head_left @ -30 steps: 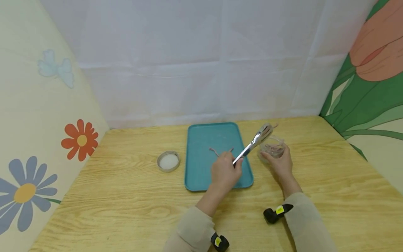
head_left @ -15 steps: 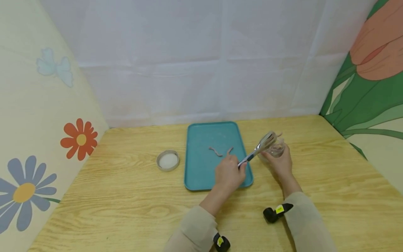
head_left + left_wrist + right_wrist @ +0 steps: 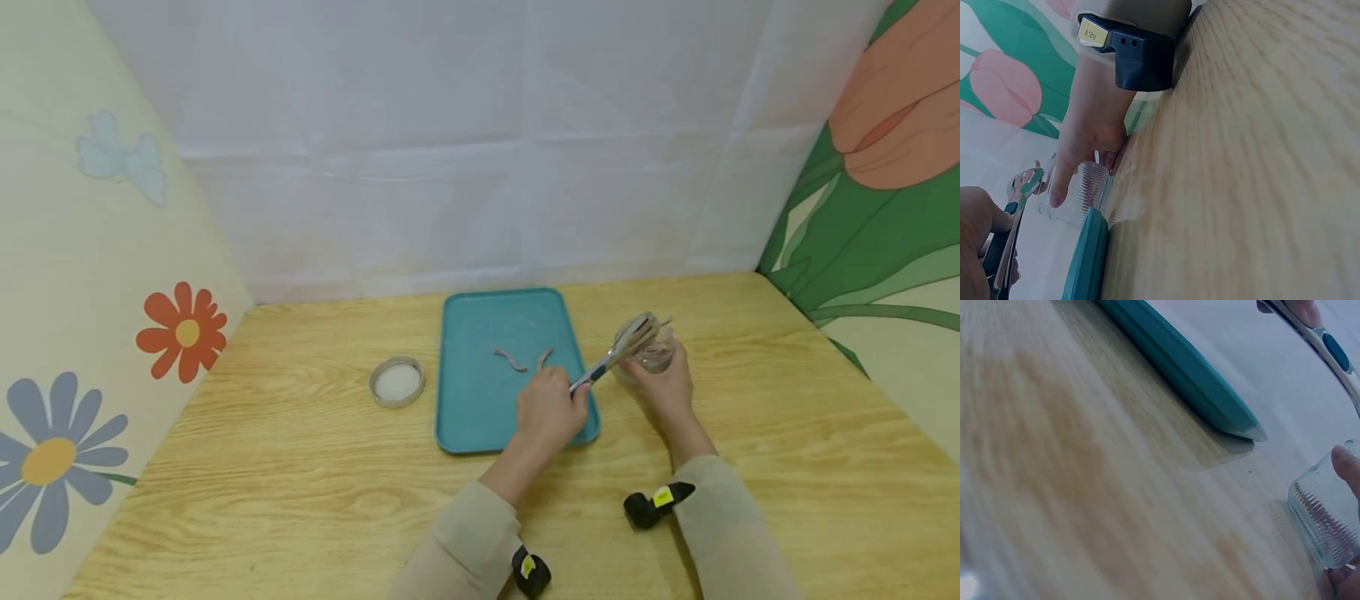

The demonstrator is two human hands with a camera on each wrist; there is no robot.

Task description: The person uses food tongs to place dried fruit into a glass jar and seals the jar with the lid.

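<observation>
My left hand grips metal tongs with dark inlays on the handle, held out over the right side of a blue tray. The tongs' head overlaps the mouth of a clear glass jar, and a thin pinkish strip sticks out past its tips. With thumb and fingers around the ribbed glass, my right hand holds the jar at the table. More pinkish matter shows inside it. Two short worm-like pinkish strips lie on the tray, just beyond my left hand.
A round, shallow lid with a pale inside lies left of the tray on the wood-grain table. Behind the table hangs a white cloth. Panels painted with flowers stand at both sides.
My left hand has moved slightly right and nearer, lowering the tongs' head toward the jar mouth. Both strips on the tray now show more fully. The right hand keeps its hold on the jar.
</observation>
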